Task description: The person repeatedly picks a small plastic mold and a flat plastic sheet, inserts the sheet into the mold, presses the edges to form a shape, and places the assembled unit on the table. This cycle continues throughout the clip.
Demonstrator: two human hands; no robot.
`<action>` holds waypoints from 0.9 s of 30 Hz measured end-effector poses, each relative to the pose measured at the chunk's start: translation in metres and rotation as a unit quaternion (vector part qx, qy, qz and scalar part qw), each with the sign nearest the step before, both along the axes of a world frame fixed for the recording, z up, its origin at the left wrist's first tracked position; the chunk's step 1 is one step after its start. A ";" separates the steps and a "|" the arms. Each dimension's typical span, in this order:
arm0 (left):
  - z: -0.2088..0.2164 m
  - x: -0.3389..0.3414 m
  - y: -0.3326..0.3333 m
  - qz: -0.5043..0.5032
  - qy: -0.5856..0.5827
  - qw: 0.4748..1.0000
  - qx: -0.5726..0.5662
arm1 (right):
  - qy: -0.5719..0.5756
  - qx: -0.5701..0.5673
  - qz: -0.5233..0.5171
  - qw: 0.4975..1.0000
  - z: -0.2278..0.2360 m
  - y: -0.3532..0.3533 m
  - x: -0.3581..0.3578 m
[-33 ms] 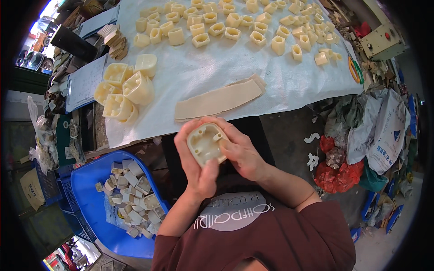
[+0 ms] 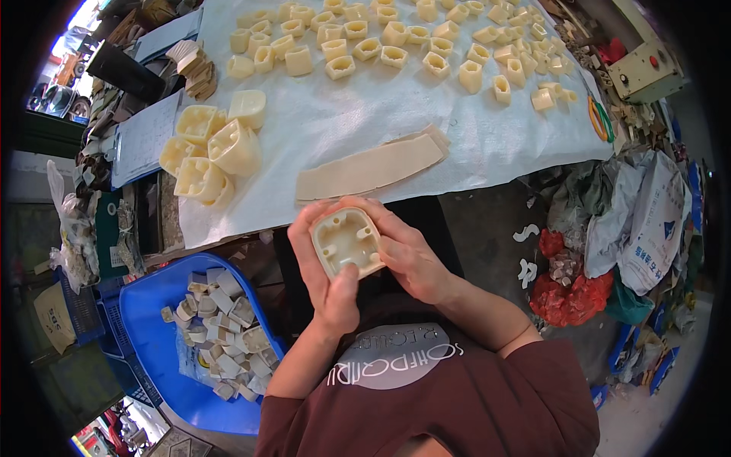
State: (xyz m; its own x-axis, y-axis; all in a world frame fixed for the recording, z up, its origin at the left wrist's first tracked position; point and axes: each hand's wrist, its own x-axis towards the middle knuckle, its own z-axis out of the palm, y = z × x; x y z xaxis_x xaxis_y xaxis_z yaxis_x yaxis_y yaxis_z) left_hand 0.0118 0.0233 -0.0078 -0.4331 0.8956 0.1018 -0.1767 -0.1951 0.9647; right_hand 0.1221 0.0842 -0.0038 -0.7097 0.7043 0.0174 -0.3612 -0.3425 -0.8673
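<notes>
Hollow cream part point(image 2: 352, 242) sits inside the grasp of both hands, in front of the chest and just short of the worktop point(image 2: 502, 148) edge. It is a rounded square, so no clear long axis; open face turned up toward the head, small posts showing inside near the corners.

Left hand point(image 2: 318, 280) and right hand point(image 2: 413, 265) are equally near, both touching. Left fingers curl round the left side and far edge; left thumb presses over the near rim, its tip reaching the inside. Right fingers lie along the far right side, right thumb against the right wall. Both sets part only as wide as the piece, closed about it; undersides of the grip hidden, cannot tell how the fingertips meet there.

Just beyond the fingers, on the worktop: beige strip point(image 2: 373, 167), long axis running left to right, far end a little higher to the right; apart from the grasp. Farther out and left of the fingers: cluster of larger cream pieces point(image 2: 234, 148). Left of the fingers and lower: blue tub point(image 2: 141, 324) holding a heap of pale pieces point(image 2: 228, 335).
</notes>
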 end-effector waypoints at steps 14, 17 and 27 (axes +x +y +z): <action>-0.009 -0.023 -0.004 -0.167 -0.183 0.969 0.005 | -0.165 0.378 -0.031 0.910 -0.006 0.013 0.010; -0.009 -0.023 -0.009 -0.168 -0.301 0.938 -0.014 | -0.167 0.362 -0.054 0.916 -0.009 0.008 0.006; -0.004 -0.011 -0.005 -0.122 -0.325 0.938 -0.024 | -0.190 0.427 -0.075 0.881 -0.014 0.003 0.000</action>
